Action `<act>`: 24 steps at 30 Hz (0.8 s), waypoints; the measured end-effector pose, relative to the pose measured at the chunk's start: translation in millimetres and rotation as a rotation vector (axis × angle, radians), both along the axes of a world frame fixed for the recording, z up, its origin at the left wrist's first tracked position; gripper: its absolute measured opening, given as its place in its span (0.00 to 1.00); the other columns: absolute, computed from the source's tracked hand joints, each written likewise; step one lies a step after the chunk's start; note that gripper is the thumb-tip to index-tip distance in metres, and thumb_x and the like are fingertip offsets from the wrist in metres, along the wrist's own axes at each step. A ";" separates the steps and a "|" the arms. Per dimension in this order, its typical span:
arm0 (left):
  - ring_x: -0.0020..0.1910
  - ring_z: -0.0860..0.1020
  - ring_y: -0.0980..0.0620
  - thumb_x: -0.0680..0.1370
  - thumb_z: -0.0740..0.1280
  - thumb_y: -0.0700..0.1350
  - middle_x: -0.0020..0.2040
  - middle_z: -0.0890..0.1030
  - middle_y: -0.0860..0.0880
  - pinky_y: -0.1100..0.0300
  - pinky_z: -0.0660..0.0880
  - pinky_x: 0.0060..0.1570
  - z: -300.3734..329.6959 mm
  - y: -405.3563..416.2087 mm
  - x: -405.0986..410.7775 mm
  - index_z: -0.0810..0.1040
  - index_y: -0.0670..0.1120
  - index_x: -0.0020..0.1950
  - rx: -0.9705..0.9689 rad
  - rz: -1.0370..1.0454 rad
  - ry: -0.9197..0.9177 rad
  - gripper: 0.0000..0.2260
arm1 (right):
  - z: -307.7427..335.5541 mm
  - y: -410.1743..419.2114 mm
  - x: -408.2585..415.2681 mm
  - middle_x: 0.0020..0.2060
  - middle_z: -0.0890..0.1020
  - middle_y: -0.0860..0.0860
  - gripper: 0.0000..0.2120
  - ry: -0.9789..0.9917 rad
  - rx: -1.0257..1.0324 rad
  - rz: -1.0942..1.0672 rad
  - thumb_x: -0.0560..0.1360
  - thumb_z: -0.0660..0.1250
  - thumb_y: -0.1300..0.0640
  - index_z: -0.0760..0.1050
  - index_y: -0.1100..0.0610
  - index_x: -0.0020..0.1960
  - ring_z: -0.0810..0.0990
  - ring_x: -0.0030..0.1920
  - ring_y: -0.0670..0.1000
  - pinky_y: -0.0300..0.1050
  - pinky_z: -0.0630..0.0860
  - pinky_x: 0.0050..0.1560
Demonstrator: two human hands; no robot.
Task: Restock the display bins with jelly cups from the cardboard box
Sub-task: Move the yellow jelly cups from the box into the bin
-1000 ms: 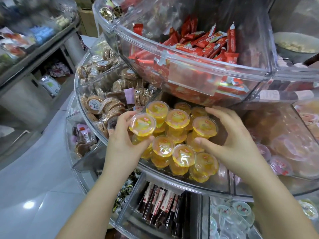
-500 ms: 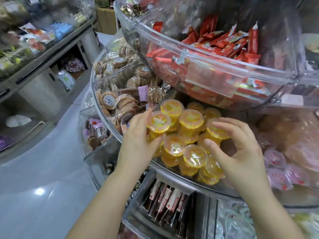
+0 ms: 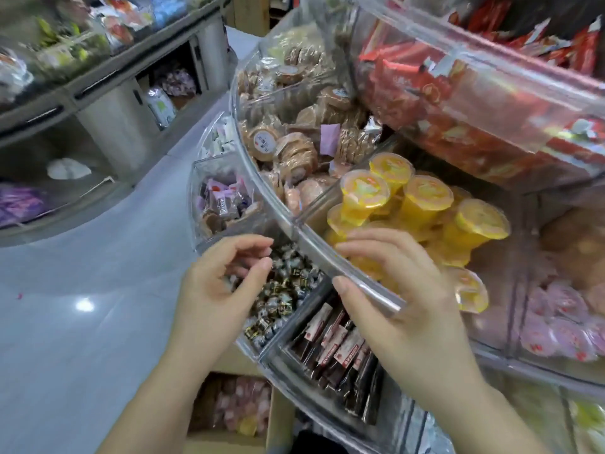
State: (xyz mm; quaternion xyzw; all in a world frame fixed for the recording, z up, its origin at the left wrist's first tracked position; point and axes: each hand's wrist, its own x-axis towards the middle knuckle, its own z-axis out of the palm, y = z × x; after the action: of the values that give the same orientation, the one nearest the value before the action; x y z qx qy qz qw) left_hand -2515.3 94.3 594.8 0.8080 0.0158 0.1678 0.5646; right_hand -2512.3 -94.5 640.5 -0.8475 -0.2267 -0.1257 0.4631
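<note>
Yellow jelly cups (image 3: 422, 204) are piled in a clear display bin (image 3: 327, 260) on the middle tier. My left hand (image 3: 216, 290) hovers outside the bin over the lower tier, fingers loosely curled and holding nothing. At the bin's front rim is my right hand (image 3: 402, 299), fingers spread, the fingertips near the lowest yellow cups, nothing gripped. The cardboard box (image 3: 235, 407) stands on the floor below, holding pink and yellow jelly cups. Pink jelly cups (image 3: 563, 319) fill the neighbouring bin on the right.
Round wrapped biscuits (image 3: 294, 142) fill the bin to the left; red snack packs (image 3: 491, 77) fill the tier above. Below are foil candies (image 3: 281, 299) and dark bars (image 3: 340, 358). A grey shelf unit (image 3: 98, 103) stands across the shiny floor aisle (image 3: 82, 322).
My left hand has let go of the yellow cup it held and pulled back out of the bin, downward. My right hand has slid to the rim. The view has tilted down, revealing the box.
</note>
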 end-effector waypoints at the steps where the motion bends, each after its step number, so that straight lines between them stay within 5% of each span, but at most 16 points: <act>1: 0.42 0.78 0.62 0.74 0.69 0.36 0.45 0.82 0.58 0.75 0.72 0.44 -13.6 10.7 -13.0 0.79 0.59 0.46 -0.034 0.039 0.035 0.16 | -11.5 15.6 -6.1 0.51 0.78 0.44 0.10 0.063 -0.008 0.077 0.72 0.68 0.58 0.78 0.53 0.53 0.74 0.56 0.38 0.28 0.68 0.56; 4: 0.41 0.79 0.63 0.75 0.69 0.40 0.42 0.83 0.59 0.75 0.72 0.43 -81.6 52.2 -61.3 0.80 0.61 0.43 -0.117 0.191 0.219 0.14 | -79.8 67.5 -27.8 0.48 0.78 0.38 0.10 0.355 -0.070 0.278 0.73 0.67 0.55 0.77 0.48 0.53 0.75 0.52 0.35 0.25 0.67 0.51; 8: 0.41 0.80 0.61 0.76 0.68 0.40 0.42 0.83 0.59 0.72 0.73 0.40 -216.4 103.0 -132.5 0.80 0.60 0.43 -0.200 0.382 0.576 0.13 | -232.4 122.2 -67.0 0.44 0.80 0.42 0.09 0.699 -0.269 0.388 0.73 0.66 0.56 0.78 0.48 0.53 0.77 0.46 0.39 0.26 0.69 0.48; 12: 0.36 0.77 0.64 0.76 0.66 0.38 0.38 0.81 0.58 0.67 0.73 0.39 -360.4 121.3 -189.1 0.78 0.59 0.43 -0.159 0.326 0.891 0.14 | -408.3 146.9 -104.7 0.50 0.79 0.46 0.11 1.058 -0.628 0.511 0.77 0.62 0.58 0.75 0.51 0.59 0.79 0.51 0.45 0.34 0.72 0.50; 17: 0.47 0.79 0.54 0.75 0.64 0.35 0.46 0.82 0.51 0.77 0.67 0.42 -521.2 122.9 -189.2 0.79 0.46 0.52 -0.060 0.110 1.082 0.10 | -589.8 159.7 -118.9 0.51 0.82 0.54 0.13 1.083 -0.898 0.539 0.75 0.63 0.58 0.76 0.54 0.59 0.80 0.52 0.54 0.42 0.72 0.49; 21: 0.55 0.78 0.47 0.75 0.66 0.38 0.54 0.81 0.45 0.64 0.70 0.55 -632.4 131.6 -157.4 0.77 0.42 0.57 -0.001 0.048 1.126 0.11 | -704.5 157.4 -105.9 0.56 0.79 0.58 0.15 1.061 -1.158 0.493 0.75 0.63 0.56 0.72 0.57 0.61 0.78 0.56 0.59 0.48 0.74 0.52; 24: 0.61 0.73 0.42 0.75 0.67 0.42 0.61 0.75 0.40 0.56 0.68 0.62 -691.4 137.5 -143.7 0.72 0.41 0.63 0.088 0.094 1.212 0.17 | -758.8 159.3 -107.9 0.59 0.78 0.59 0.23 1.225 -1.140 0.418 0.75 0.64 0.47 0.69 0.59 0.65 0.77 0.58 0.58 0.46 0.73 0.54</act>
State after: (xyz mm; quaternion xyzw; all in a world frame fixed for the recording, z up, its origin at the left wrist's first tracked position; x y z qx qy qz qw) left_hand -2659.0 231.7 -96.6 0.7806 0.3632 -0.2966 0.4133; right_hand -2620.3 64.8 -118.3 -0.8098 -0.1168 0.5745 0.0214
